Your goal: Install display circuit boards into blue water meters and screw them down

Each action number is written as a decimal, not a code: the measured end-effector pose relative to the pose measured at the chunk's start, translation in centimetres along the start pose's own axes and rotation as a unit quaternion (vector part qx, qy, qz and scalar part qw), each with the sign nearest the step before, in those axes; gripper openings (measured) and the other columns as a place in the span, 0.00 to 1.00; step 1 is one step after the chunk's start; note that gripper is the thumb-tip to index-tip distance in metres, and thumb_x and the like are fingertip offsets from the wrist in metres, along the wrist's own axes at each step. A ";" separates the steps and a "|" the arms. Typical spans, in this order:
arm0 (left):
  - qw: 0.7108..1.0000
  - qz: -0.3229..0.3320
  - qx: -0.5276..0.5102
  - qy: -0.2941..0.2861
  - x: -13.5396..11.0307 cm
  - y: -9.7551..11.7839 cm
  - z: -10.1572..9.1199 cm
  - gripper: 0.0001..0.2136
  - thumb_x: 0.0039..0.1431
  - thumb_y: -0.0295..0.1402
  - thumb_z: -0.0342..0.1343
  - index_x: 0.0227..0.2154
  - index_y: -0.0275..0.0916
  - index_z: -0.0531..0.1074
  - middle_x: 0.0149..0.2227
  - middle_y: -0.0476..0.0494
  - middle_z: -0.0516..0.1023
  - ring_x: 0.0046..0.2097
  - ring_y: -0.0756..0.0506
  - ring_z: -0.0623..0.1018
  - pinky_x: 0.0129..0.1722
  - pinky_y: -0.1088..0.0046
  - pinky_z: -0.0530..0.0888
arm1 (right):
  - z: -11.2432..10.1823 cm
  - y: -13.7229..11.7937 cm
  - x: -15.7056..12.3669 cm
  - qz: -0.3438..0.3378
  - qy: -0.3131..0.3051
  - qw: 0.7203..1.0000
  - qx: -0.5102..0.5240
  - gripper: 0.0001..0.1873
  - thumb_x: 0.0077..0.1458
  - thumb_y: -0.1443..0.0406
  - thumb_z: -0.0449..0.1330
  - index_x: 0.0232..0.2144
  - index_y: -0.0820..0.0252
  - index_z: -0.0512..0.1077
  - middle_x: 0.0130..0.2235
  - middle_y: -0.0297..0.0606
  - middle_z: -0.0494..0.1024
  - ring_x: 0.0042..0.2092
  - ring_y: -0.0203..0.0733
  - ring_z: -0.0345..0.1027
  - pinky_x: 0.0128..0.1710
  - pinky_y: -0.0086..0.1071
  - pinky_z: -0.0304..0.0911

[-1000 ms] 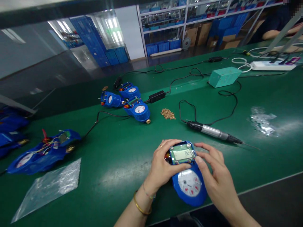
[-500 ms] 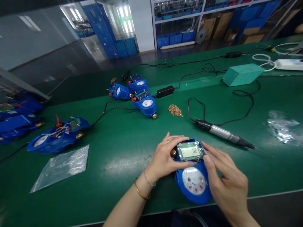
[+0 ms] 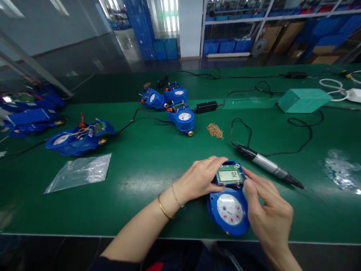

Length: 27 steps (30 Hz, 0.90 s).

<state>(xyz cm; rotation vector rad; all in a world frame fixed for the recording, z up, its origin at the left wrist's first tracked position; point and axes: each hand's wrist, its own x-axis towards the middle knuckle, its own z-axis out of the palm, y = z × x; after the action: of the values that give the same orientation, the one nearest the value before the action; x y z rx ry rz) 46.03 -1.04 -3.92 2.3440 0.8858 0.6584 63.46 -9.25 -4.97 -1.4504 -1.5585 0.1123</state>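
Note:
A blue water meter lies on the green table near its front edge, its round dial facing up. At its far end a circuit board with a lit display sits in the open blue housing. My left hand grips the left side of that housing, thumb along the near edge and fingers at the far edge. From the right, my right hand holds the housing's side, thumb and fingertips closed against it. Right of the meter lies an electric screwdriver with a long thin bit.
Beyond my hands lies a heap of small brass screws. Several more blue meters stand farther back, and another with loose wires is at left. A plastic bag, small clear parts, cables and a green box are also on the table.
The camera view has shifted, so the table objects appear moved. My left hand has edged farther over the housing's left side, covering more of it. Both hands stay on the meter.

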 end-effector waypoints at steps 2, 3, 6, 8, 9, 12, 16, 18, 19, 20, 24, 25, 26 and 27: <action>1.000 0.001 -0.012 -0.004 0.0 0.1 -0.1 0.29 0.53 0.33 0.65 0.57 0.35 0.64 0.53 0.33 0.76 0.55 0.36 0.77 0.54 0.59 0.75 | 0.0 0.1 -0.2 0.004 0.000 1.000 0.006 0.11 0.64 0.67 0.56 0.40 0.60 0.80 0.45 0.42 0.81 0.45 0.46 0.75 0.48 0.42 0.68; 1.000 0.004 -0.024 0.003 0.0 0.1 -0.1 0.27 0.54 0.32 0.64 0.56 0.36 0.65 0.52 0.35 0.76 0.54 0.37 0.78 0.56 0.58 0.74 | 0.0 0.1 -0.2 0.005 -0.001 1.000 0.009 0.11 0.64 0.67 0.56 0.41 0.60 0.80 0.46 0.43 0.81 0.46 0.47 0.75 0.48 0.43 0.68; 0.996 -0.007 -0.074 0.043 -0.1 0.1 0.3 0.21 0.56 0.31 0.62 0.52 0.41 0.67 0.52 0.41 0.78 0.53 0.40 0.78 0.65 0.50 0.61 | 0.1 0.3 -0.4 0.002 -0.003 1.000 0.016 0.11 0.64 0.67 0.57 0.41 0.61 0.80 0.46 0.44 0.80 0.46 0.48 0.74 0.48 0.43 0.68; 0.988 -0.042 -0.123 0.079 -0.3 0.2 0.8 0.19 0.56 0.30 0.63 0.50 0.43 0.69 0.51 0.44 0.79 0.52 0.41 0.79 0.66 0.47 0.57 | 0.1 0.4 -0.5 0.003 -0.006 1.000 0.017 0.11 0.64 0.66 0.57 0.42 0.62 0.80 0.47 0.45 0.80 0.46 0.48 0.75 0.49 0.43 0.68; 0.982 -0.060 -0.150 0.094 -0.3 0.2 1.1 0.19 0.55 0.30 0.64 0.49 0.43 0.69 0.50 0.44 0.79 0.51 0.41 0.79 0.64 0.49 0.61 | 0.1 0.5 -0.6 0.005 -0.007 1.000 0.017 0.11 0.64 0.66 0.57 0.42 0.62 0.80 0.47 0.45 0.80 0.47 0.48 0.75 0.49 0.43 0.68; 0.967 -0.084 -0.203 0.132 -0.5 0.3 1.9 0.18 0.51 0.28 0.66 0.46 0.41 0.73 0.46 0.43 0.79 0.48 0.42 0.79 0.52 0.62 0.73 | 0.1 0.6 -0.8 0.021 -0.010 1.000 0.017 0.12 0.64 0.64 0.57 0.42 0.63 0.79 0.47 0.45 0.80 0.47 0.49 0.75 0.48 0.43 0.69; 0.960 -0.096 -0.218 0.150 -0.7 0.4 2.5 0.18 0.50 0.26 0.66 0.46 0.40 0.75 0.44 0.44 0.80 0.45 0.44 0.79 0.47 0.67 0.74 | 0.0 0.7 -1.2 0.050 -0.022 0.998 0.010 0.15 0.64 0.61 0.57 0.45 0.63 0.79 0.48 0.44 0.80 0.48 0.49 0.76 0.49 0.42 0.70; 0.954 -0.114 -0.230 0.154 -0.9 0.5 2.5 0.18 0.51 0.26 0.66 0.46 0.41 0.75 0.44 0.45 0.81 0.45 0.44 0.80 0.47 0.67 0.75 | -0.1 0.7 -1.2 0.063 -0.030 0.998 -0.002 0.16 0.64 0.60 0.56 0.45 0.62 0.79 0.48 0.43 0.80 0.49 0.50 0.76 0.50 0.42 0.71; 0.951 -0.125 -0.233 0.160 -1.1 0.6 2.5 0.18 0.51 0.26 0.66 0.46 0.42 0.76 0.45 0.45 0.82 0.46 0.44 0.80 0.49 0.66 0.75 | -0.1 0.7 -1.2 0.068 -0.034 0.997 -0.007 0.16 0.64 0.59 0.56 0.46 0.62 0.79 0.49 0.42 0.80 0.49 0.51 0.76 0.50 0.43 0.71; 0.949 -0.135 -0.231 0.166 -1.2 0.6 2.5 0.18 0.51 0.27 0.66 0.46 0.42 0.76 0.47 0.45 0.82 0.48 0.43 0.80 0.51 0.65 0.75 | -0.1 0.6 -1.2 0.072 -0.039 0.997 -0.010 0.17 0.64 0.58 0.56 0.46 0.61 0.79 0.49 0.42 0.80 0.50 0.52 0.75 0.50 0.44 0.71; 0.945 -0.156 -0.222 0.180 -1.6 0.7 2.6 0.19 0.50 0.26 0.66 0.46 0.45 0.77 0.52 0.44 0.80 0.55 0.41 0.78 0.57 0.60 0.73 | -0.1 1.0 -1.4 0.082 -0.056 0.995 -0.001 0.19 0.63 0.56 0.57 0.48 0.60 0.78 0.50 0.41 0.79 0.51 0.54 0.75 0.52 0.47 0.70; 0.945 -0.158 -0.223 0.180 -1.6 0.6 2.6 0.20 0.49 0.26 0.65 0.47 0.45 0.77 0.53 0.44 0.80 0.55 0.41 0.78 0.57 0.59 0.73 | -0.2 1.2 -1.5 0.086 -0.062 0.994 0.006 0.19 0.63 0.56 0.57 0.49 0.59 0.78 0.50 0.41 0.79 0.52 0.54 0.74 0.53 0.48 0.70; 0.945 -0.158 -0.225 0.178 -1.6 0.6 2.6 0.20 0.49 0.26 0.65 0.47 0.44 0.77 0.52 0.44 0.80 0.54 0.41 0.78 0.56 0.60 0.74 | -0.2 1.4 -1.6 0.091 -0.071 0.993 0.015 0.19 0.63 0.56 0.57 0.50 0.59 0.77 0.51 0.41 0.78 0.53 0.54 0.73 0.54 0.48 0.69; 0.945 -0.156 -0.227 0.176 -1.6 0.6 2.6 0.20 0.49 0.25 0.65 0.47 0.44 0.77 0.52 0.44 0.80 0.53 0.41 0.79 0.55 0.60 0.74 | -0.3 1.6 -1.7 0.098 -0.082 0.992 0.024 0.20 0.63 0.56 0.57 0.52 0.58 0.76 0.52 0.41 0.78 0.54 0.55 0.72 0.56 0.49 0.68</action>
<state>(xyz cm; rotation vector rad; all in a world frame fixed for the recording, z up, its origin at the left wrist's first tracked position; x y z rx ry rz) 46.77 -3.39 -5.79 1.6605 1.0935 1.0361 64.49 -10.28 -6.81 -1.5850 -1.5286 0.3905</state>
